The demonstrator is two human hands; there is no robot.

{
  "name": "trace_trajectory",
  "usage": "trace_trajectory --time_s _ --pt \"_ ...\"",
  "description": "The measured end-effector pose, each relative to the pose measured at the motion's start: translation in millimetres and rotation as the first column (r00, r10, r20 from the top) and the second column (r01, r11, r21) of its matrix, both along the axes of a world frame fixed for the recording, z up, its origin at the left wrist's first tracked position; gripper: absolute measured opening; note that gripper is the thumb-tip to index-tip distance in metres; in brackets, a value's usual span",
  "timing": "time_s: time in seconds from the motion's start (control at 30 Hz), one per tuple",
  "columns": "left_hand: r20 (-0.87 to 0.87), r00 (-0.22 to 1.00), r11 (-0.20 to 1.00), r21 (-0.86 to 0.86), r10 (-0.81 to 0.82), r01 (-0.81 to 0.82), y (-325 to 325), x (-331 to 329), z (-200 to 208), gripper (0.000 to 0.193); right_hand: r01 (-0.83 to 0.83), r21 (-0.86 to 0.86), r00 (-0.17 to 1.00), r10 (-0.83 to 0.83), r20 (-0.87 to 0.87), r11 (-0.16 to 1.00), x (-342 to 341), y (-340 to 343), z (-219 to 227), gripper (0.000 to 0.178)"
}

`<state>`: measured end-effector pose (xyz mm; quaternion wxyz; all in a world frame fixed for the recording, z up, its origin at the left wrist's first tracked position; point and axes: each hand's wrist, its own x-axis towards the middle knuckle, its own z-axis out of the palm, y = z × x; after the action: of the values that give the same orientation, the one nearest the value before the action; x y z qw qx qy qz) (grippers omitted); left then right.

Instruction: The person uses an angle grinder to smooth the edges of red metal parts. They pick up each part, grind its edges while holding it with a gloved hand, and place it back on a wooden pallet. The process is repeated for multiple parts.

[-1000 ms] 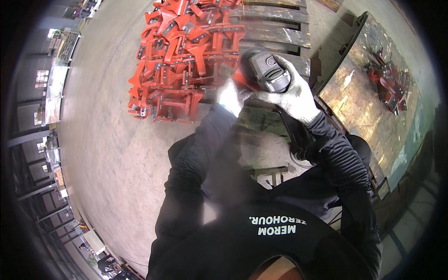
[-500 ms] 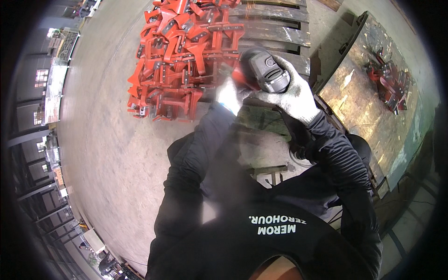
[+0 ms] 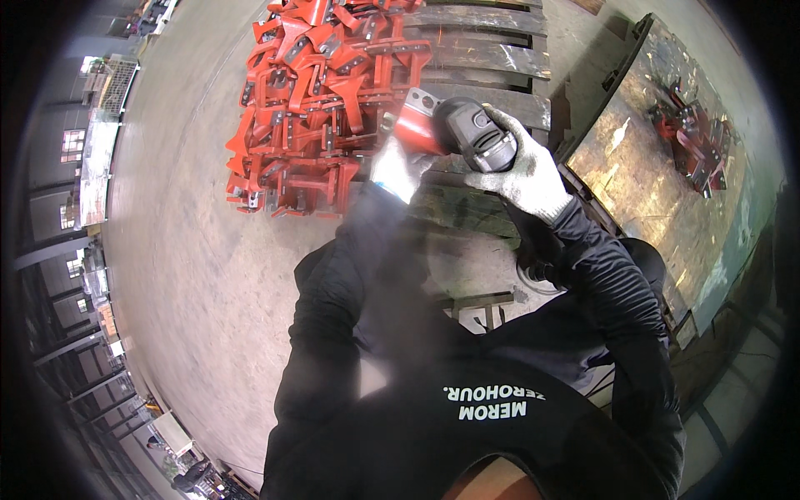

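Observation:
A white work glove covers my left hand [image 3: 402, 169], closed on a red metal bracket [image 3: 414, 127]. The bracket's bare grey end with holes points away from me. My right hand [image 3: 533, 177], gloved too, is wrapped round a dark grey angle grinder [image 3: 483, 140]. The grinder's guard and head lie right against the bracket's right side. Its disc is hidden, so whether it touches the metal I cannot tell. A big heap of similar red brackets [image 3: 308, 108] stands just beyond and left of my left hand.
Beneath the work is a worn wooden pallet [image 3: 492, 58], its slats running to the back. At the right stands a scuffed table [image 3: 621, 158] bearing several dark red metal parts [image 3: 693, 142]. Concrete floor [image 3: 183, 250] stretches along the left.
The bracket has turned and come up, so its holed grey end now shows. My left hand has shifted slightly left and down. The sparks at the top have faded.

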<state>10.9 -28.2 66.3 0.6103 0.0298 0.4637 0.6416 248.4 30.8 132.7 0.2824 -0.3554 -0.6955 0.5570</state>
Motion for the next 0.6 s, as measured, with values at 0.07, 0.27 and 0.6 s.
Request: trace_trajectory --time_s 0.07,0.27,0.6 --pt "0.01 1.0 1.0 0.0 0.011 -0.011 -0.2 -5.3 -6.4 0.039 -0.006 0.025 1.0 0.006 0.022 1.0 3.9 0.9 -5.8 0.103" --pt "0.071 0.994 0.996 -0.008 0.084 -0.084 0.7 -14.7 -8.6 0.04 -0.014 0.014 1.0 0.014 0.012 1.0 5.6 0.5 -16.0 0.104" --pt "0.139 0.979 0.988 -0.048 0.149 -0.144 -6.3 -34.7 4.3 0.042 0.026 -0.014 0.988 -0.023 0.153 1.0 10.6 4.9 -14.2 0.103"
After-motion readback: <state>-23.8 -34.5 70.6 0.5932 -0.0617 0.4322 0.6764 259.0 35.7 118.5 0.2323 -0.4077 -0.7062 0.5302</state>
